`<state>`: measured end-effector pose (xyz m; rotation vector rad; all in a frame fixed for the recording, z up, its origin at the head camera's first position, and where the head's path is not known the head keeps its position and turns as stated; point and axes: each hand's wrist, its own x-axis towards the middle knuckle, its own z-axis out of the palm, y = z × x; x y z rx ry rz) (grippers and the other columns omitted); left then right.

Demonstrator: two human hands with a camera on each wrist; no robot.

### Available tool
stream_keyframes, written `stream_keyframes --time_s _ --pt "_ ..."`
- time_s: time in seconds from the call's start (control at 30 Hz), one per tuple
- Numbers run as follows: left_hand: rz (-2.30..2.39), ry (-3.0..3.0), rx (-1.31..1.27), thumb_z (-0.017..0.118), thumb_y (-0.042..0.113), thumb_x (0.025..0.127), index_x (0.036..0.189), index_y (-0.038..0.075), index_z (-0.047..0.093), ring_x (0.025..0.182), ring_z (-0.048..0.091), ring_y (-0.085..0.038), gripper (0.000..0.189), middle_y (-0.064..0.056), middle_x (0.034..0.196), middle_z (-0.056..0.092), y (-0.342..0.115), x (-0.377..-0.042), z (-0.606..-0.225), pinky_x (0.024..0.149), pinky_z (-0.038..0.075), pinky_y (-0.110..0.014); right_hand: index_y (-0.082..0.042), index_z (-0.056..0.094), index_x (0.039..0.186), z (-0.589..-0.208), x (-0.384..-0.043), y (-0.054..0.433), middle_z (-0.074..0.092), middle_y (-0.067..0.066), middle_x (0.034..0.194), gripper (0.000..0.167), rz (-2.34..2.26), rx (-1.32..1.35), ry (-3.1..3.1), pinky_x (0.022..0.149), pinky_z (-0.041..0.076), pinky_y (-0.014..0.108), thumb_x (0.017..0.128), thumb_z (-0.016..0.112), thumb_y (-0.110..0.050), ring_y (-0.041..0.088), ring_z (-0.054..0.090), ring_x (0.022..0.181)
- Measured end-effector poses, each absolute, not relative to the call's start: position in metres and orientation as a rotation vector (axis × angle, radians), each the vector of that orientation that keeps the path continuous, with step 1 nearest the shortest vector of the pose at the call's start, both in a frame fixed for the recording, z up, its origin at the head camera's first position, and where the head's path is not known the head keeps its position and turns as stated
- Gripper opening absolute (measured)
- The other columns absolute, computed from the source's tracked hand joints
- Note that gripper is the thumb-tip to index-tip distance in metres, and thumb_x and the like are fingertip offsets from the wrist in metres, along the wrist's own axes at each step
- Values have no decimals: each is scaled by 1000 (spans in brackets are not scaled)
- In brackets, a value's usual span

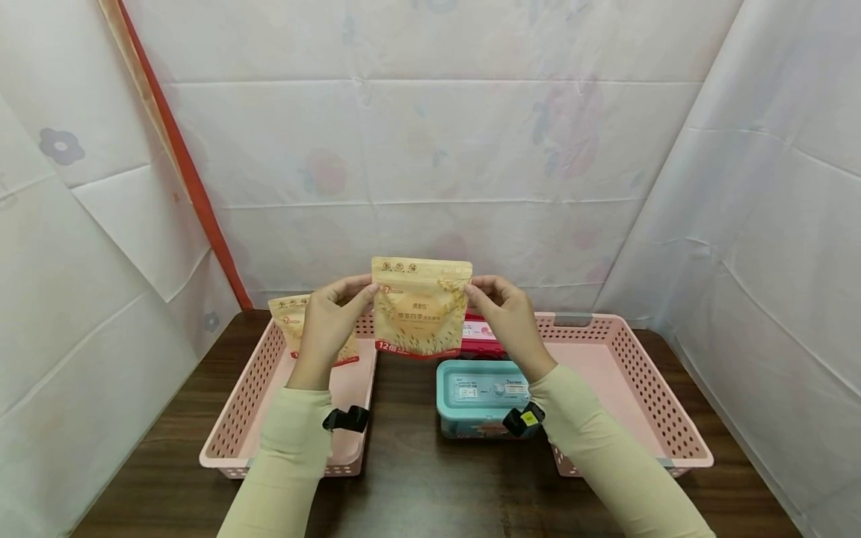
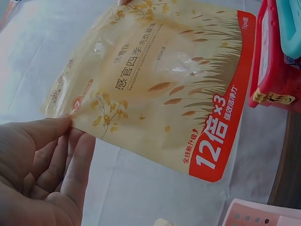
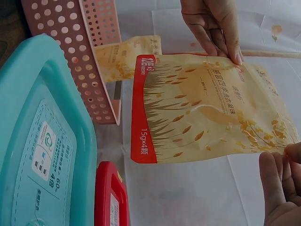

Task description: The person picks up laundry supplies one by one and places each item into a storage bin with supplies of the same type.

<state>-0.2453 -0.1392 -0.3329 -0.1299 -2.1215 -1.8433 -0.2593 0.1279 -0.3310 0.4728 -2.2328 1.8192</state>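
Note:
A yellow laundry-bead pouch [image 1: 420, 310] with a red bottom band is held upright, front facing the head camera. My left hand [image 1: 336, 317] pinches its left edge near the top between thumb and fingers. On the opposite edge my right hand [image 1: 507, 314] pinches it the same way. In the left wrist view the left thumb and fingertips grip the pouch [image 2: 160, 84] at its border. Both hands show on the pouch [image 3: 207, 110] in the right wrist view. A second, similar pouch [image 1: 289, 317] stands in the left pink basket, partly behind my left hand.
The left pink basket [image 1: 232, 426] and right pink basket [image 1: 662, 403] stand on the dark wooden table [image 1: 430, 486]. Between them sits a teal lidded box [image 1: 471, 403], with a red box [image 1: 479, 345] behind it. White patterned cloth [image 1: 430, 149] hangs around the back and sides.

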Motion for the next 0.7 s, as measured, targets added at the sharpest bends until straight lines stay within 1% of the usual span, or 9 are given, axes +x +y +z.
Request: stream_keyframes --time_s 0.13,0.23,0.37,0.47,0.53,0.6,0.67,0.7 --pt "-1890 -2100 -129 73 32 94 122 4 70 96 68 -20 40 -14 112 68 -139 -246 -334 83 57 -27 -4 67 116 -328 -258 126 66 14 106 29 1849 440 -2234 87 56 44 99 66 -28 27 67 94" --pt "-1908 -2091 -131 73 32 94 123 4 70 97 68 -20 40 -14 113 68 -140 -245 -334 84 57 -26 0 67 115 -321 -251 123 66 17 106 26 1852 435 -2237 83 57 37 101 64 -22 34 66 97" --pt "-1906 -2092 -123 73 33 93 123 5 70 99 68 -19 41 -13 114 68 -141 -244 -335 87 56 -31 3 66 114 -310 -239 119 65 21 104 24 1852 438 -2233 73 55 25 101 63 -16 41 64 98" --pt "-1901 -2094 -114 74 34 93 122 5 70 99 68 -19 41 -13 114 68 -141 -242 -335 89 56 -35 3 66 113 -308 -235 116 65 21 102 22 1848 440 -2224 64 51 23 101 63 -16 42 63 97" --pt "-1902 -2091 -113 74 34 93 122 5 70 100 68 -20 42 -13 114 68 -143 -240 -335 90 56 -37 3 66 112 -309 -235 115 64 21 101 22 1857 448 -2211 65 51 23 101 63 -15 43 62 96" --pt "-1900 -2090 -106 74 34 93 123 5 70 99 68 -19 42 -13 115 68 -144 -238 -334 89 56 -35 4 66 112 -310 -235 113 64 22 101 21 1875 461 -2191 69 54 24 101 63 -14 44 62 96" --pt "-1897 -2086 -96 73 34 93 123 5 70 98 68 -19 42 -13 115 68 -146 -237 -335 87 57 -33 5 66 112 -311 -235 110 64 21 101 21 1892 477 -2177 77 57 29 100 63 -12 43 62 95" --pt "-1899 -2080 -89 74 34 93 123 5 70 97 68 -19 42 -13 115 67 -147 -236 -335 87 57 -32 6 66 112 -312 -235 109 64 22 101 21 1913 489 -2164 81 58 33 100 63 -11 43 62 95"
